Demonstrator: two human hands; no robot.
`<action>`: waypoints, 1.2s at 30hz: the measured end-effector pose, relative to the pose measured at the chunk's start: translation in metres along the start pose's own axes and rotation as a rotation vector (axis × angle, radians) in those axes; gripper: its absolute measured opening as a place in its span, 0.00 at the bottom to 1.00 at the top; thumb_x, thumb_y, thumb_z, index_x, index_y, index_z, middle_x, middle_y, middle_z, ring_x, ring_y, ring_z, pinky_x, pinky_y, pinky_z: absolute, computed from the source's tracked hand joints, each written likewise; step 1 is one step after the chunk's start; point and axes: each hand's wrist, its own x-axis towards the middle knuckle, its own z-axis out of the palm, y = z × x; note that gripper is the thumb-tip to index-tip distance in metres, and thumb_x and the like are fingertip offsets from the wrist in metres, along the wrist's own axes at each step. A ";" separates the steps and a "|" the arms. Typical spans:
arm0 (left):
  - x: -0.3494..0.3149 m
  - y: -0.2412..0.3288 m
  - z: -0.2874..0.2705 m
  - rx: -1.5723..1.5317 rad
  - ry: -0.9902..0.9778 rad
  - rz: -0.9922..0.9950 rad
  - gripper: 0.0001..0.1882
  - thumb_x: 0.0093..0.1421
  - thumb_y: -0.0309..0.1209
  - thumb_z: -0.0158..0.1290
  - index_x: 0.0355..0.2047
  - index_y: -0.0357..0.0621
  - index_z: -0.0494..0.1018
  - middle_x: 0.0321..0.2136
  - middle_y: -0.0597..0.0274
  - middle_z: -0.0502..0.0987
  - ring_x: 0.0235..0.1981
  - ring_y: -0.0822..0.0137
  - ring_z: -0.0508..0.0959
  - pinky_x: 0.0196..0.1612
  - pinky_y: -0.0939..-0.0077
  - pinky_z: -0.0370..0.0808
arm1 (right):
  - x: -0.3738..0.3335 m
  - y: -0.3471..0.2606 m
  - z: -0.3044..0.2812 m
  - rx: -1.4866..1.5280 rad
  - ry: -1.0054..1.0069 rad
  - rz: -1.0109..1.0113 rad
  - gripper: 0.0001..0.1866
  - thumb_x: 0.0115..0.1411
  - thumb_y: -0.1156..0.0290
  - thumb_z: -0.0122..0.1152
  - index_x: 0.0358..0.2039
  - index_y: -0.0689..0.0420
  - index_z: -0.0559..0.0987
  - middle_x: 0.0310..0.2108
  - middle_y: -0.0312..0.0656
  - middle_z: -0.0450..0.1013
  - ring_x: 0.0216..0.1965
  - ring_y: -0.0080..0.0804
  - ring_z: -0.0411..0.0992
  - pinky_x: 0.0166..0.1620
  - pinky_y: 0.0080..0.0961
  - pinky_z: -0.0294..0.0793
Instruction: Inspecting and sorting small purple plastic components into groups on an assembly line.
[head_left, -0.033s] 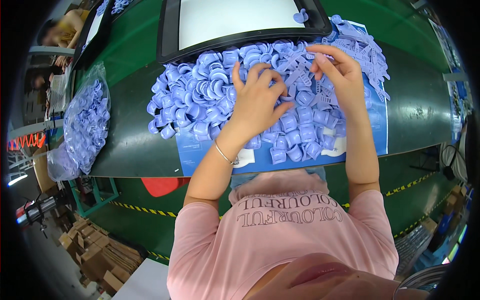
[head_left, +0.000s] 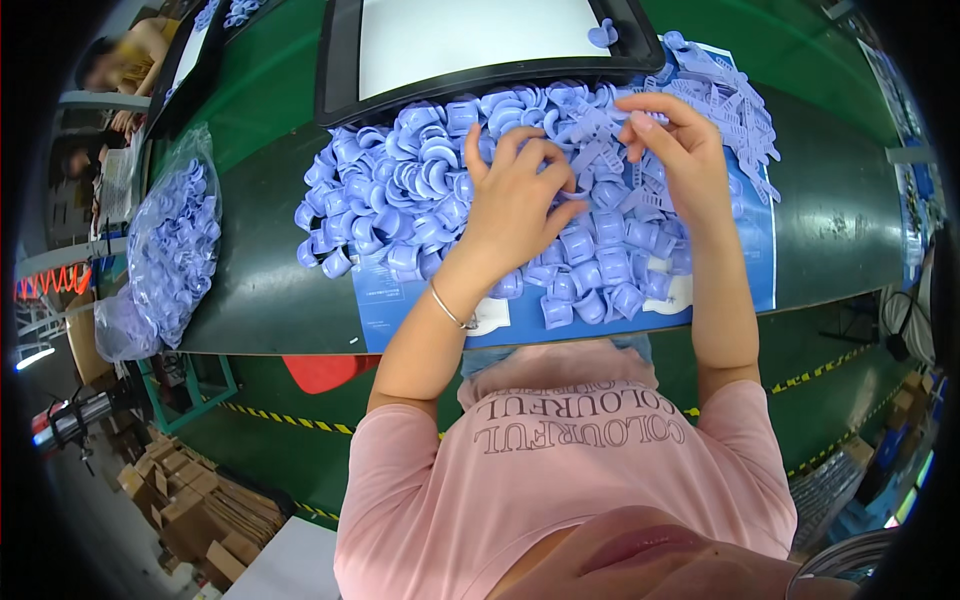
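Over a heap of small periwinkle-blue curved plastic pieces (head_left: 400, 175), my left hand (head_left: 515, 200) is spread with its fingers bent and apart. Its fingertips touch or hover just over the pieces; I see nothing held in it. To the right, my right hand (head_left: 680, 150) has thumb and index finger drawn together in a pinch. Whatever lies between those fingertips is too small to make out. Slotted blue plastic straps (head_left: 600, 150) lie just left of and below them, and a larger pile of straps (head_left: 745, 120) spreads beyond this hand.
A black-rimmed tray (head_left: 340, 60) with a white base stands behind the heap, one blue piece (head_left: 602, 34) in it. Blue printed sheet (head_left: 385, 300) lies beneath the parts. A clear bag (head_left: 175, 240) of blue pieces sits at the table's left. Another person (head_left: 140, 55) works far left.
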 end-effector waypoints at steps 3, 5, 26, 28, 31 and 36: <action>0.005 0.002 -0.004 -0.133 0.090 -0.056 0.11 0.50 0.34 0.63 0.30 0.46 0.74 0.35 0.64 0.74 0.47 0.62 0.72 0.60 0.46 0.53 | -0.002 0.004 0.000 0.396 -0.063 0.107 0.10 0.64 0.69 0.53 0.40 0.62 0.76 0.29 0.40 0.74 0.27 0.23 0.71 0.33 0.19 0.71; 0.006 0.004 -0.007 -0.480 0.119 -0.197 0.10 0.52 0.31 0.62 0.32 0.44 0.73 0.34 0.63 0.74 0.43 0.65 0.74 0.55 0.56 0.61 | -0.006 0.009 0.002 0.592 -0.104 0.159 0.09 0.64 0.69 0.54 0.39 0.61 0.75 0.30 0.41 0.74 0.27 0.25 0.72 0.34 0.20 0.73; 0.006 -0.002 -0.005 -0.581 0.321 -0.185 0.12 0.51 0.17 0.54 0.38 0.36 0.74 0.33 0.59 0.78 0.33 0.69 0.81 0.34 0.79 0.78 | -0.015 -0.003 0.038 0.017 -0.366 0.360 0.09 0.62 0.68 0.58 0.29 0.60 0.74 0.14 0.31 0.67 0.14 0.15 0.65 0.20 0.14 0.65; 0.006 0.000 -0.004 -0.752 0.313 -0.281 0.12 0.52 0.18 0.55 0.38 0.35 0.74 0.33 0.59 0.79 0.34 0.70 0.81 0.35 0.80 0.78 | -0.015 0.001 0.038 0.091 -0.359 0.356 0.11 0.64 0.65 0.55 0.30 0.60 0.74 0.12 0.31 0.65 0.12 0.16 0.63 0.20 0.14 0.65; 0.007 0.002 -0.007 -0.997 0.297 -0.417 0.11 0.54 0.19 0.57 0.38 0.34 0.74 0.33 0.58 0.80 0.35 0.71 0.81 0.36 0.81 0.77 | -0.015 -0.002 0.036 0.164 -0.332 0.367 0.16 0.66 0.60 0.50 0.30 0.60 0.75 0.08 0.30 0.62 0.09 0.17 0.61 0.19 0.16 0.64; 0.006 0.001 -0.007 -1.047 0.260 -0.441 0.11 0.55 0.20 0.58 0.39 0.32 0.73 0.34 0.58 0.79 0.35 0.71 0.81 0.38 0.81 0.77 | -0.015 -0.003 0.035 0.152 -0.287 0.402 0.18 0.67 0.58 0.46 0.29 0.60 0.75 0.05 0.30 0.59 0.07 0.17 0.60 0.19 0.17 0.64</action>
